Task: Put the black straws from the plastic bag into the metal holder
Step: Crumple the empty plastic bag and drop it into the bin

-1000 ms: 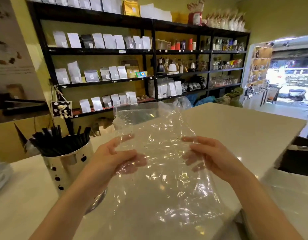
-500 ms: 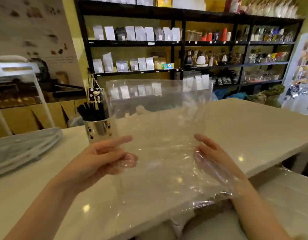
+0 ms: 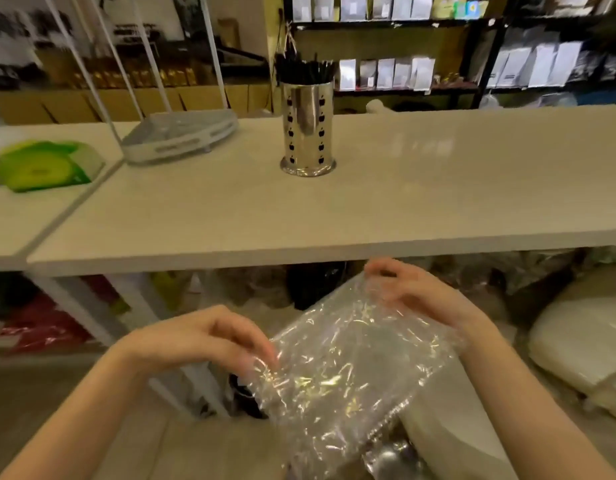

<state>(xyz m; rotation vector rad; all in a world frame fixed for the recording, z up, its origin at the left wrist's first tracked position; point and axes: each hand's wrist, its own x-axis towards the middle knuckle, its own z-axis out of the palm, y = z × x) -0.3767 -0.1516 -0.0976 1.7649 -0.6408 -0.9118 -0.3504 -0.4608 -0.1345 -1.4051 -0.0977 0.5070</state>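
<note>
Nearest, at 6 o'clock below the tabletop [image 3: 230,216] edge: left hand [image 3: 202,336] and right hand [image 3: 415,292], each grip pinched on the bag [image 3: 341,362], which looks empty; judged best gathered compactly, clear of that edge. Farther, 12 o'clock: straws [image 3: 305,69] stand in the holder [image 3: 307,128], open tabletop to its right.

Plastic bag [image 3: 337,368] cut off below; shelf packets [image 3: 386,72] blurred.

Crinkled, glossy clear plastic bag [image 3: 344,358]; mirror-polished metal holder [image 3: 307,128] of matt black straws [image 3: 305,69]; smooth, faintly glossy pale bench [image 3: 403,195].
</note>
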